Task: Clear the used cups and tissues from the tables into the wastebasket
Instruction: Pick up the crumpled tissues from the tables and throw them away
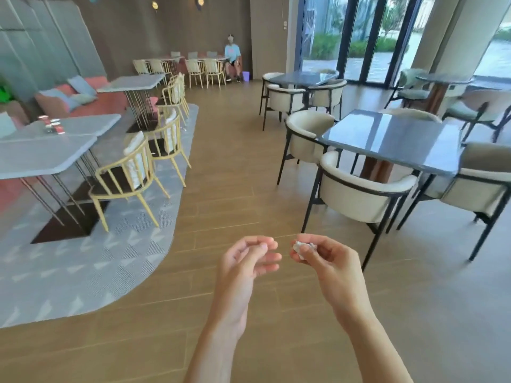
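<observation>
My right hand point(323, 258) pinches a small crumpled white tissue point(301, 246) between thumb and fingertips, held over the wooden floor. My left hand point(249, 258) hovers just left of it with loosely curled fingers and holds nothing. Red-and-white cups point(54, 125) stand on a grey table point(83, 125) at the left. A small purple wastebasket point(246, 76) stands on the floor far back, beside a seated person point(232, 58).
Grey tables with yellow wire chairs point(130, 175) line the left on a grey carpet. Dark square tables point(395, 139) with cream armchairs point(356, 192) stand on the right. A wide wooden aisle runs between them to the back wall. Glass doors are at the right.
</observation>
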`<state>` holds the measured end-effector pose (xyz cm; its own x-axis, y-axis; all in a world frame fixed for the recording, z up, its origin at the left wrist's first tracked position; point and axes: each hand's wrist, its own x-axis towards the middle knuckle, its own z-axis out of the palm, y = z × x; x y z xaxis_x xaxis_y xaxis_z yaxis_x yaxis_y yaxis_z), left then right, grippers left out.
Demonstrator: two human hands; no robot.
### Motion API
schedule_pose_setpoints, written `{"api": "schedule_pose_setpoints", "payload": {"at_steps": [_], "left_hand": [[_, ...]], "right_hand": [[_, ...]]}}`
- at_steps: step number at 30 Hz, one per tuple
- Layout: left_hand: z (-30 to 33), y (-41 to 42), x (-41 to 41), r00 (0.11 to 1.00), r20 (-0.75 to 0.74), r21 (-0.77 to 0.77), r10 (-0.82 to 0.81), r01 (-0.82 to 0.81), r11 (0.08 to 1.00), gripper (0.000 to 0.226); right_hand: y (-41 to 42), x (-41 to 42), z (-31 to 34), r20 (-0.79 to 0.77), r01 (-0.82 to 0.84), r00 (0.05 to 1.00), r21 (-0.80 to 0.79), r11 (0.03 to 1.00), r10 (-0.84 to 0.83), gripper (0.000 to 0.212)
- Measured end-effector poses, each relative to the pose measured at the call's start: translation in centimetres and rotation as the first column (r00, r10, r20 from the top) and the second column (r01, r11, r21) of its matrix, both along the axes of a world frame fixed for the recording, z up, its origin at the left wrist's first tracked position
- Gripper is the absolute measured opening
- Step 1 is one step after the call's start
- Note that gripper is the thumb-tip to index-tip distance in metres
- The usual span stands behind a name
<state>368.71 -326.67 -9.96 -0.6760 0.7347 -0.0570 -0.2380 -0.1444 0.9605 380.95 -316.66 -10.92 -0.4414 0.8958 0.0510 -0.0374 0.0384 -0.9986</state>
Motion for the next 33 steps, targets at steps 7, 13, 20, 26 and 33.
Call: {"api": "schedule_pose_setpoints", "payload": {"at_steps": [7,13,20,26,33], "left_hand": [[-1.4,13.8,-10.2,0.998,-0.021,-0.035,0.066,-0.067,0.997,0.021],[-2.6,28.3,-18.3,0.994,-0.031,-0.060,0.109,-0.111,0.992,0.020],[-0.6,41.6,-27.2,0.982,0.005,-0.015,0.186,-0.186,0.982,0.024],[-2.2,53.0,-35.9,0.978,0.041,-0.007,0.205,-0.204,0.979,0.020],[-3.2,68.3,-51.2,0.982,0.040,0.014,0.182,-0.183,0.983,0.021]], "right_hand": [[15.3,-10.6,-0.7,-0.060,-0.004,0.998,0.065,0.998,0.008,0.011],[29.8,-20.1,-3.0,-0.049,-0.080,0.996,-0.016,0.997,0.079,0.011],[46.6,-29.0,0.5,-0.022,-0.048,0.999,0.009,0.999,0.049,0.011],[56.4,-38.7,-1.3,0.032,-0.112,0.993,-0.008,0.994,0.112,0.012],[70.1,-54.2,-1.4,0.091,-0.154,0.984,0.003,0.988,0.153,0.014]]}}
